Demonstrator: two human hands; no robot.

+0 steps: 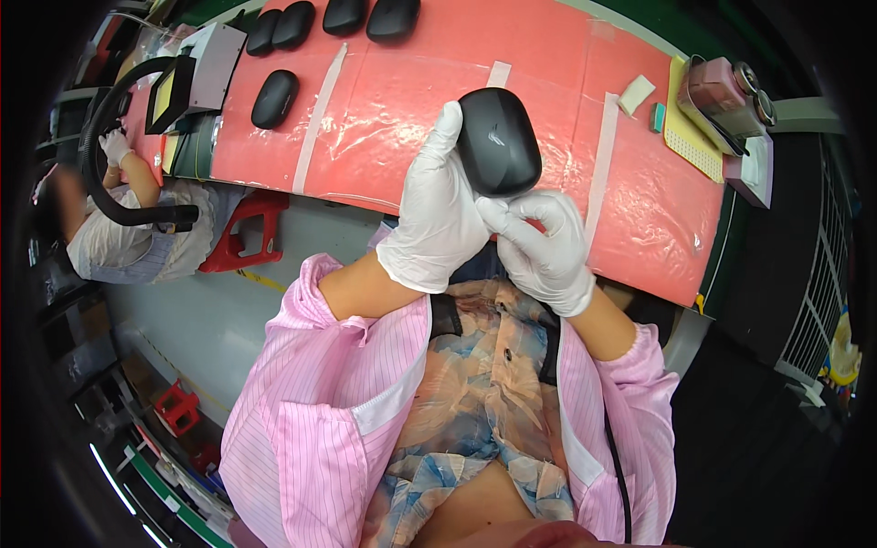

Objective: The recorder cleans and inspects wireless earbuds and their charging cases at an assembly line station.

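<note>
A smooth black rounded case (499, 144) with a small pale mark on its top is held up over the near edge of the bench. My left hand (433, 210), in a white glove, grips it from the left, thumb along its side; the other fingers are hidden behind it. Just below the case, my gloved right hand (544, 245) has its thumb and fingers curled together in a pinch close to the case's lower edge. Whether anything small sits in that pinch is hidden. Similar black cases lie at the bench's far left, one of them (275, 99) nearer than the others.
A pink-red covered bench (639, 210) carries pale tape strips. At its right are a yellow pad (692, 128), a white block (636, 94), a small green block (658, 117) and containers (722, 87). A black flexible arm (91, 146) and a co-worker (123, 215) are on the left, beside a red stool (247, 233).
</note>
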